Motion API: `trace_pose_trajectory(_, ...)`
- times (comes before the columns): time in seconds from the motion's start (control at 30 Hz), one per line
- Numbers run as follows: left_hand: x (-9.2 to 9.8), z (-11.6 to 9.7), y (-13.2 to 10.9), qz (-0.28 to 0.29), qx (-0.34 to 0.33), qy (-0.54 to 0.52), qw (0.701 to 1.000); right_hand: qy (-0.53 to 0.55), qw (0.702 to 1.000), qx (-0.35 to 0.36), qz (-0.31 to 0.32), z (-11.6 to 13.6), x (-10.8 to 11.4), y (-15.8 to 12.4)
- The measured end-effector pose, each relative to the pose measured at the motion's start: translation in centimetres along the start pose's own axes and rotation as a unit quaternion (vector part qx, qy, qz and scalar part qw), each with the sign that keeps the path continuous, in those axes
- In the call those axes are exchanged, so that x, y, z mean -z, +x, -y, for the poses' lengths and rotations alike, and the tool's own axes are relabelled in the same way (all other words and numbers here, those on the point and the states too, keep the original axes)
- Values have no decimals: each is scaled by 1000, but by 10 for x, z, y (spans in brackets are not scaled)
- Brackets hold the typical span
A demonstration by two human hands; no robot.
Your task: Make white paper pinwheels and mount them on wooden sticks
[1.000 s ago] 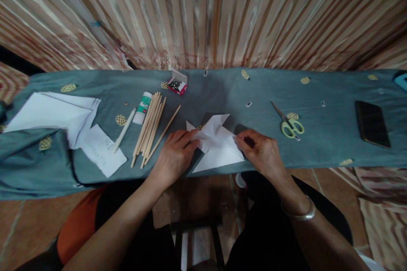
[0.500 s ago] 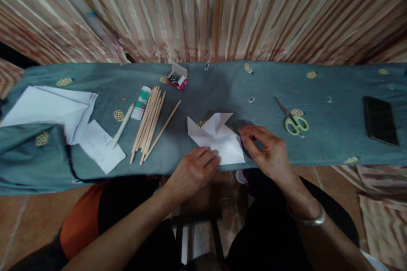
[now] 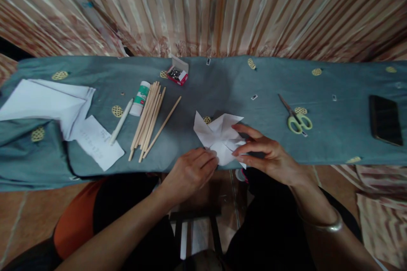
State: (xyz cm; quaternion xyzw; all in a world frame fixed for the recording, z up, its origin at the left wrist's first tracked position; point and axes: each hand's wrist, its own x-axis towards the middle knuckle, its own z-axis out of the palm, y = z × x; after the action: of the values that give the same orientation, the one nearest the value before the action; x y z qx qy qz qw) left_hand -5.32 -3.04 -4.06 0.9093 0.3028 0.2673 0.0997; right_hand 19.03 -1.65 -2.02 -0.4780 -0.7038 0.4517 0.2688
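Observation:
A folded white paper shape (image 3: 218, 134) with pointed flaps lies near the front edge of the table, which is covered by a grey-blue cloth (image 3: 222, 89). My left hand (image 3: 190, 172) pinches the paper's lower left corner with curled fingers. My right hand (image 3: 267, 154) holds its right side, fingers stretched over a flap and the thumb under it. A silver bangle (image 3: 321, 224) is on my right wrist.
Left of the paper lie several wooden sticks (image 3: 149, 118), a glue stick (image 3: 140, 98), a white pen (image 3: 121, 121), a written note (image 3: 97, 142) and white sheets (image 3: 47, 103). A small red box (image 3: 177, 72) sits at the back. Green scissors (image 3: 295, 117) and a black phone (image 3: 385, 119) lie to the right.
My left hand slid from the paper's upper left flap down to its lower left corner. My right hand reached over the right flap and grips it. The paper has turned a little.

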Motion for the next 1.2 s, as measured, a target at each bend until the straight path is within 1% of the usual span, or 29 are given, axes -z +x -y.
trace_pose_trajectory(0.1,0,-2,0,24,1,-5,1000,-36,999,17,-18,-1,-8,2)
trace_pose_trajectory(0.2,-2,-3,-2,29,-2,1,1000,-104,991,52,-64,-3,-19,5)
trace_pose_trajectory(0.33,-3,-4,-3,16,3,5,1000,-168,976,69,-122,-5,-31,9)
trace_pose_trajectory(0.43,-2,-6,-2,-1,17,4,1000,-195,966,75,-150,-5,-36,13)
trace_pose_trajectory(0.57,-2,-6,-1,0,34,-7,999,-237,958,83,-142,-4,-39,15)
trace_pose_trajectory(0.7,-4,-4,-1,10,11,-6,1000,-268,949,86,-145,-3,-42,14)
trace_pose_trajectory(0.77,-5,-4,-1,11,11,-2,1000,-277,945,85,-150,-2,-43,13)
trace_pose_trajectory(1.03,-7,-3,-4,14,11,-2,1000,-288,939,100,-157,0,-44,12)
trace_pose_trajectory(1.2,-7,-4,-5,32,15,1,999,-282,943,89,-156,2,-45,13)
